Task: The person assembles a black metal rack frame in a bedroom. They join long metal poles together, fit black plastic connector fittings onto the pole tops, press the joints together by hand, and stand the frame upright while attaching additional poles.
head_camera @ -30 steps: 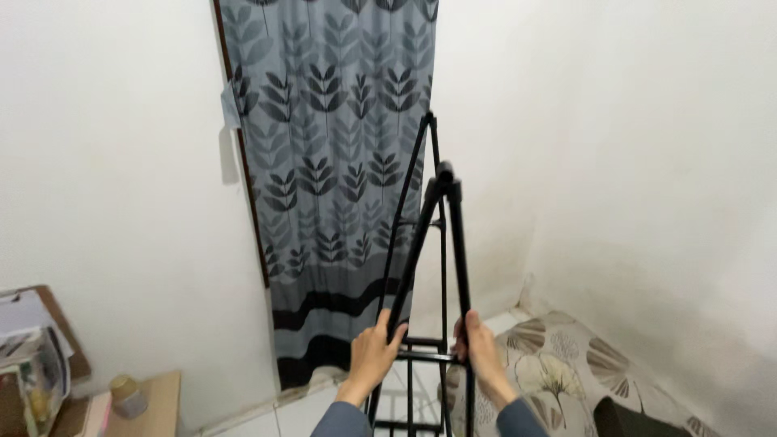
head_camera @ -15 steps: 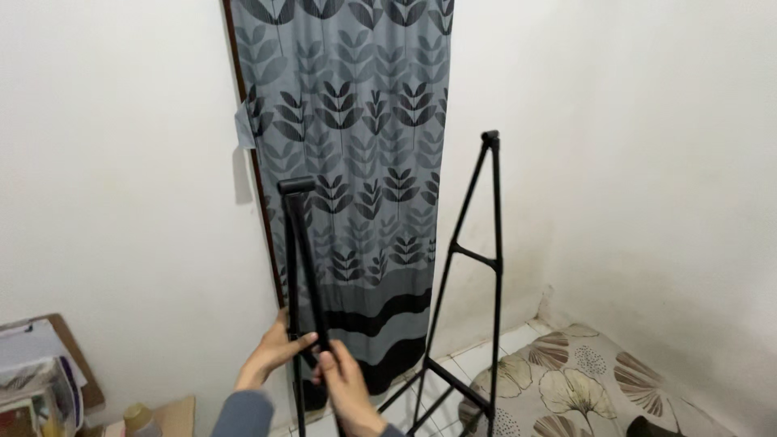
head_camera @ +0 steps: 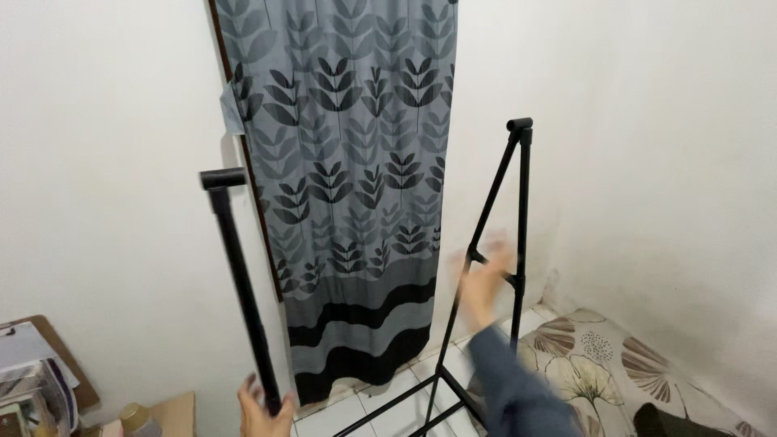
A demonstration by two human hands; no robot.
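Observation:
A black metal rack stands in two parts. Its left upright frame (head_camera: 239, 283) leans in front of the curtain's left edge, and my left hand (head_camera: 263, 409) grips it low down near the bottom of the view. The right A-shaped frame (head_camera: 518, 210) stands on the floor by the corner. My right hand (head_camera: 486, 279) is blurred, fingers spread, right at the crossbar of that A-frame; whether it touches the bar is unclear.
A grey curtain (head_camera: 348, 162) with black leaf print hangs over a doorway. White walls close in on both sides. A floral mat (head_camera: 599, 356) lies at the lower right. Boxes, papers and a bottle (head_camera: 137, 418) sit at the lower left.
The folded rack has been pulled apart into two frames. My right hand left the left frame and swung right to the A-frame; my left hand stayed on the left upright.

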